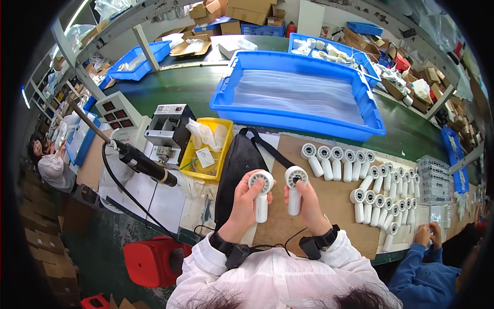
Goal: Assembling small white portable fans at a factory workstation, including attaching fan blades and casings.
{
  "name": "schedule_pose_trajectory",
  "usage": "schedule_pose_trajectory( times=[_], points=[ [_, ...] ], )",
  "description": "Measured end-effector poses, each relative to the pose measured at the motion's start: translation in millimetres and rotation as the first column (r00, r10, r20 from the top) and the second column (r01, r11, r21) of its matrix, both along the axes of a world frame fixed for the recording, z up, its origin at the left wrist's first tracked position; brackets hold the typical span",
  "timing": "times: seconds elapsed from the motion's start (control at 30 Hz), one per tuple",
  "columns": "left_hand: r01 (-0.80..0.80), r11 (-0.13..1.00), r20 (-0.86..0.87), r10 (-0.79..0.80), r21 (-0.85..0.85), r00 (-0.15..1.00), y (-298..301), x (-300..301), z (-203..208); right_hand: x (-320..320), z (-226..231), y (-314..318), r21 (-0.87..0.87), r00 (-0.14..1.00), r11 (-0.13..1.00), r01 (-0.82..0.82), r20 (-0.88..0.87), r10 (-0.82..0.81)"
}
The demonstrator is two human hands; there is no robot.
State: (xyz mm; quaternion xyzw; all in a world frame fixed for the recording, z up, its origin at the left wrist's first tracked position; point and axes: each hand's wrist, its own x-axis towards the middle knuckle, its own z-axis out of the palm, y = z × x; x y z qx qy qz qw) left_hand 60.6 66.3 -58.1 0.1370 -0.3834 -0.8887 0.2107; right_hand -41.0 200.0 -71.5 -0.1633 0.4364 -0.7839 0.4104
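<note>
My left hand point(243, 201) is closed round a white handheld fan point(261, 206), its round grille facing up and my thumb lying on the head. In my right hand point(310, 206) is a second white handheld fan point(294, 202) with a dark centre, gripped by the head with the thumb over it. The two fans are held apart, side by side, above the brown board point(278, 232). To the right, several more white handheld fans point(337, 162) lie in rows on the board. A black bag point(239, 165) with a strap lies just beyond my left hand.
A large blue tray point(218, 98) stands across the far side. At left are a yellow basket point(226, 139), a small black-and-grey machine point(170, 129) and a hanging electric screwdriver point(146, 165). A clear plastic tray point(435, 180) and a co-worker's hands point(429, 234) are at right.
</note>
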Motion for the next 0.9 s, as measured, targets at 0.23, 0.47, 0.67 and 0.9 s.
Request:
schedule_pose_trajectory(
  times=[0.23,0.47,0.67,0.9],
  points=[
    [-0.073,0.977,0.005,0.074,0.198,0.997,7,-31,-16,4,-2,1,-0.024,0.941,0.998,0.060,-0.332,-0.065],
    [0.049,0.957,0.125,-0.088,0.285,0.988,-11,-31,-44,11,4,7,0.044,0.913,0.993,0.109,-0.400,-0.083],
    [0.108,0.920,-0.031,-0.104,0.377,0.994,7,-56,-42,-4,-10,5,0.096,0.610,0.967,0.234,-0.790,-0.069],
    [0.164,0.934,-0.082,-0.145,0.317,0.986,12,-53,-19,-1,1,-6,0.146,0.569,0.976,0.164,-0.822,0.028]
  ],
)
